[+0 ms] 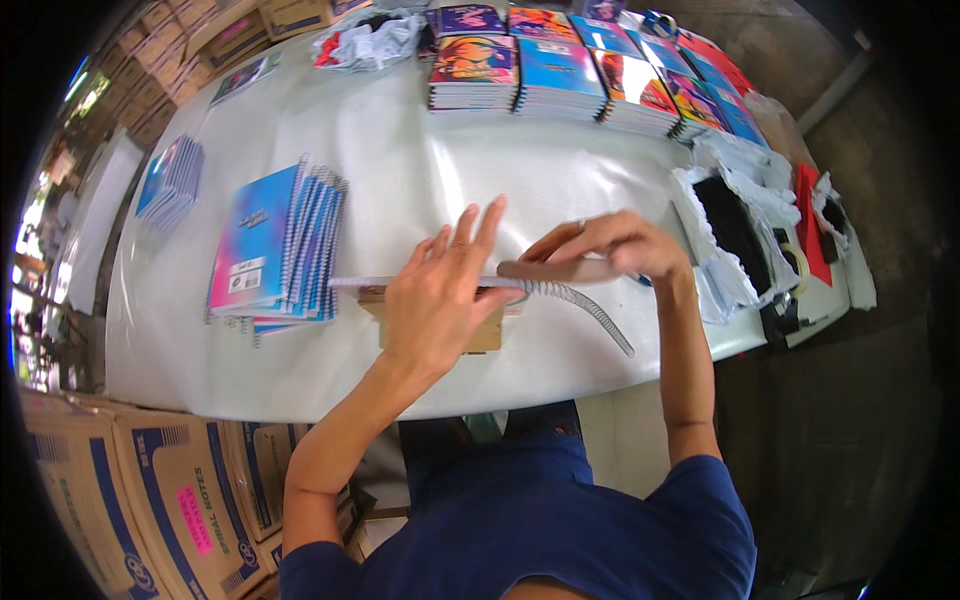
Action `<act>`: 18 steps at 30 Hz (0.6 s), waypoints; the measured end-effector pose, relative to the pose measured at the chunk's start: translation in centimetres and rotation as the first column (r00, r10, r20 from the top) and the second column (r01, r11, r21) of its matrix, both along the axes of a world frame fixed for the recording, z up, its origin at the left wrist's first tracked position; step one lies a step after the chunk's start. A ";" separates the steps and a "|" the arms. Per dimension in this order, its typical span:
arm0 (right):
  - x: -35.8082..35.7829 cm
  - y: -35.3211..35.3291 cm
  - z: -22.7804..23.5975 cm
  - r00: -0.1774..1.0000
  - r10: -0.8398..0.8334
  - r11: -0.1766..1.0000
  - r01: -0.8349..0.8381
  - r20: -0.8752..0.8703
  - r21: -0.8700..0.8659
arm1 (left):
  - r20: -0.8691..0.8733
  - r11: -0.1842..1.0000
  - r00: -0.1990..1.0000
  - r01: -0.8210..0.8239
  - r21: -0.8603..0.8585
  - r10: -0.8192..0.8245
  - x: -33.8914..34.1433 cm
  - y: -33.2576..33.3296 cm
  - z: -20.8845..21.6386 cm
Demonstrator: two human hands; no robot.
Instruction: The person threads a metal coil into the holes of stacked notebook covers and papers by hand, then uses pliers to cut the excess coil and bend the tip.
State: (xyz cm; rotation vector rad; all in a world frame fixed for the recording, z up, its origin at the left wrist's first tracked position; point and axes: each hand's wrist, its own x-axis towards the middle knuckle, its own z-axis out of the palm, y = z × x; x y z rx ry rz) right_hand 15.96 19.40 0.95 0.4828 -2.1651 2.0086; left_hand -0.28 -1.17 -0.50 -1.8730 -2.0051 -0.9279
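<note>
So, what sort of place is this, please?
Probably a notebook binding or packing workshop: spiral notebooks stand in stacks on a wide table, cartons are piled beside it, and a long coil sticks out near the hands.

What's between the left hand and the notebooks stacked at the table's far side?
Just bare tabletop between the left hand and those notebooks, in the head view.

A notebook-binding workshop, broad pale worktable (395, 150) across the middle, binding coil (601, 315) right of centre, spiral notebooks (560, 68) stacked upper right, cartons (165, 480) lower left.
</note>
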 end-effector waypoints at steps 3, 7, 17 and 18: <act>-0.8 -1.5 0.5 0.921 -0.277 0.907 0.157 0.273 0.391 | -0.104 0.998 0.994 -0.046 -0.043 0.041 0.4 -0.3 0.4; -0.3 -1.5 -0.3 0.995 -0.093 0.984 0.097 0.036 -0.149 | -0.123 0.998 0.991 -0.055 -0.014 0.053 0.0 -0.7 0.8; -1.8 -3.4 -0.1 0.958 -0.237 0.968 0.218 0.163 0.124 | -0.142 0.993 0.986 -0.096 -0.075 0.084 -0.5 -1.7 -0.1; -2.1 -3.3 -0.4 0.951 -0.255 0.963 0.234 0.175 0.131 | -0.147 0.992 0.986 -0.096 -0.075 0.084 -0.5 -1.7 -0.2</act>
